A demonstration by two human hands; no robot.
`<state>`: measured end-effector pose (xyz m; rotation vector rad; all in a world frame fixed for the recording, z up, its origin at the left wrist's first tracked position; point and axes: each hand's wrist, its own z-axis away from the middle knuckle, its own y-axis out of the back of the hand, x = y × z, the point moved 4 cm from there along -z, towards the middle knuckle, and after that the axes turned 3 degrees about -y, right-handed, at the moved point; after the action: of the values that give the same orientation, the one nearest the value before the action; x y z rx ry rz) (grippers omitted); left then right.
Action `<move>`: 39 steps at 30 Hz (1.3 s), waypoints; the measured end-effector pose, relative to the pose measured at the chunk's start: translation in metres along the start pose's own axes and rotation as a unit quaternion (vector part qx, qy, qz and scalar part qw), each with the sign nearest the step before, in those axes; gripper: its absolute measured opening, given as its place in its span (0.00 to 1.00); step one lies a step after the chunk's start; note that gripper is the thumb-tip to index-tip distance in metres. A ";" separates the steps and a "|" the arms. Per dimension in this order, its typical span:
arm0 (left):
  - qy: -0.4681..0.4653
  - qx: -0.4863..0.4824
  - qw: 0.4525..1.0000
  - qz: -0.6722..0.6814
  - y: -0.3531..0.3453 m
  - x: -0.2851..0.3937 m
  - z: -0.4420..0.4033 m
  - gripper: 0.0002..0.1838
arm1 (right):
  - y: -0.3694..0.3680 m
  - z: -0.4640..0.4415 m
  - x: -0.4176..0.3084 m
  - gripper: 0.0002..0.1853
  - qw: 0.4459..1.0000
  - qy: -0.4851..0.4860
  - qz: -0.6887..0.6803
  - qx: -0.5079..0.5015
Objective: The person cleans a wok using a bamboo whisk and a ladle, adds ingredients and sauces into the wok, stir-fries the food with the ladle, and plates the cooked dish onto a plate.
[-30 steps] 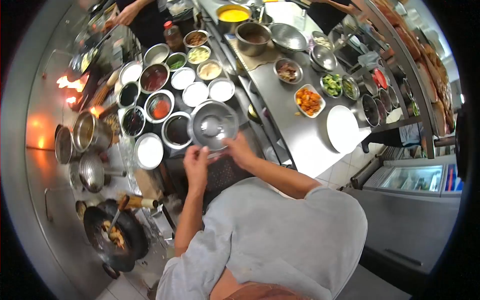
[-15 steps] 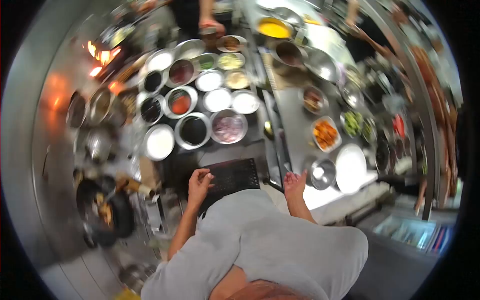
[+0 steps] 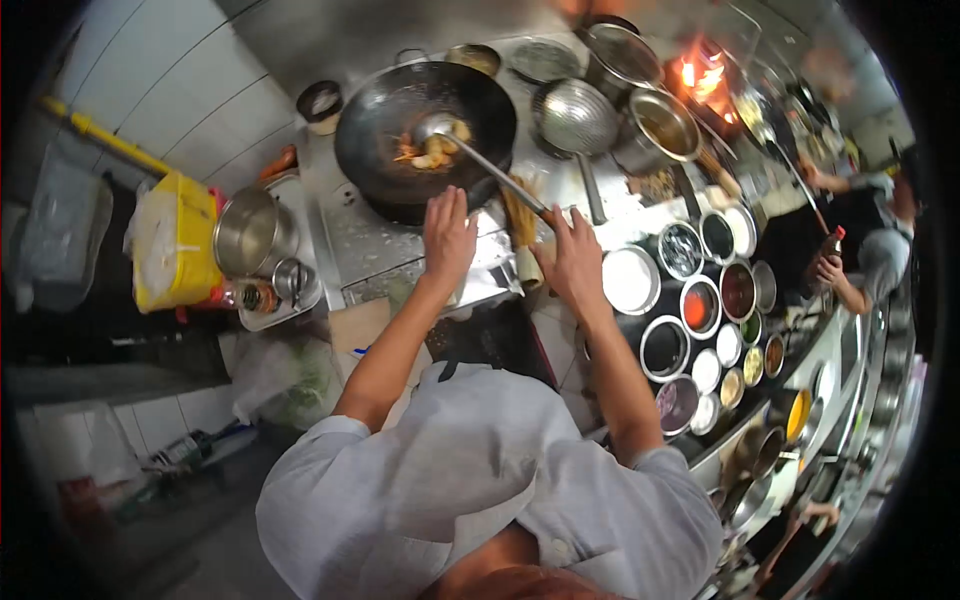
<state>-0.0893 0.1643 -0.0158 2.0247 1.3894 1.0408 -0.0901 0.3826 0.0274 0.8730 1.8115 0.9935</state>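
A black wok (image 3: pixel 370 165) stands on the stove, holding cooked food (image 3: pixel 435 152) that looks like shrimp. The bowl of a ladle (image 3: pixel 495 172) rests among that food, its long handle slanting toward me. My right hand (image 3: pixel 575 262) is at the handle's end, fingers stretched out and thumb apart; the fingers touch or nearly touch the handle. My left hand (image 3: pixel 450 240) lies just in front of the wok's near edge, fingers extended, nothing in it. Whether it touches the rim I cannot tell.
A perforated strainer (image 3: pixel 575 118) and metal pots (image 3: pixel 665 125) sit right of the wok. Flames (image 3: pixel 705 80) rise beyond. Several ingredient bowls (image 3: pixel 665 348) crowd the right. Left are a yellow container (image 3: pixel 175 240) and steel pot (image 3: pixel 250 235). A co-worker (image 3: pixel 880 230) holds a bottle.
My view has turned left, from the ingredient bowls to the wok. Both hands have moved from before my body to the wok and the ladle handle.
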 end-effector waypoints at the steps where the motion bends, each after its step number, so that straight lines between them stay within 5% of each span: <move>1: 0.024 -0.045 0.997 0.054 -0.012 -0.013 -0.006 0.21 | -0.024 -0.027 0.000 0.41 0.995 0.054 0.082 -0.025; 4: 0.033 -0.096 0.992 0.079 -0.024 -0.029 -0.026 0.16 | -0.092 -0.084 0.032 0.43 0.942 0.028 0.134 -0.306; 8: 0.042 -0.122 0.991 0.025 -0.058 -0.054 -0.020 0.11 | -0.087 -0.090 0.035 0.41 0.962 0.025 -0.017 -0.270; 10: 0.067 -0.138 0.988 0.025 -0.051 -0.054 -0.020 0.11 | -0.075 -0.084 0.025 0.39 0.932 -0.092 -0.215 -0.276; 12: 0.093 -0.145 0.985 0.026 -0.052 -0.057 -0.031 0.11 | -0.071 -0.097 0.023 0.36 0.939 -0.083 -0.279 -0.181; 13: 0.091 -0.135 0.986 0.043 -0.054 -0.058 -0.031 0.12 | -0.072 -0.123 0.027 0.35 0.971 0.002 -0.218 -0.102; 15: 0.113 -0.145 0.981 0.064 -0.059 -0.055 -0.024 0.13 | -0.079 -0.167 0.041 0.34 0.966 -0.070 -0.198 -0.154; 20: 0.119 -0.108 0.985 0.057 -0.053 -0.044 -0.030 0.12 | -0.122 -0.318 0.084 0.26 0.990 0.058 -0.097 -0.079; 22: 0.124 -0.112 0.984 0.057 -0.050 -0.043 -0.030 0.10 | -0.137 -0.358 0.088 0.18 0.950 -0.065 -0.085 -0.295; 23: 0.134 -0.089 0.984 0.073 -0.050 -0.043 -0.030 0.09 | -0.162 -0.392 0.102 0.18 0.949 -0.061 -0.089 -0.296; 26: 0.143 0.000 0.986 0.086 -0.039 -0.035 -0.028 0.09 | -0.235 -0.428 0.155 0.12 0.801 -0.214 -0.294 -0.475; 29: 0.156 0.079 0.983 0.049 -0.015 -0.029 -0.009 0.14 | -0.192 -0.428 0.148 0.13 0.915 -0.030 -0.132 -0.381; 32: 0.202 0.091 0.975 -0.009 0.007 -0.031 0.040 0.16 | -0.144 -0.405 0.133 0.14 0.956 0.156 0.029 -0.245; 33: 0.241 0.076 0.967 -0.026 0.013 -0.033 0.061 0.16 | -0.140 -0.391 0.140 0.23 0.962 0.148 -0.055 -0.224; 35: 0.312 0.068 0.947 -0.044 0.020 -0.037 0.108 0.16 | -0.065 -0.343 0.109 0.33 0.941 -0.054 -0.145 -0.302; 39: 0.384 0.056 0.919 -0.063 0.038 -0.034 0.175 0.16 | -0.054 -0.290 0.128 0.35 0.970 0.043 -0.235 -0.037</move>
<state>0.0653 0.1253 -0.1043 1.6099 1.9536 1.8463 -0.4111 0.3885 0.0230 0.3293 1.9191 0.7924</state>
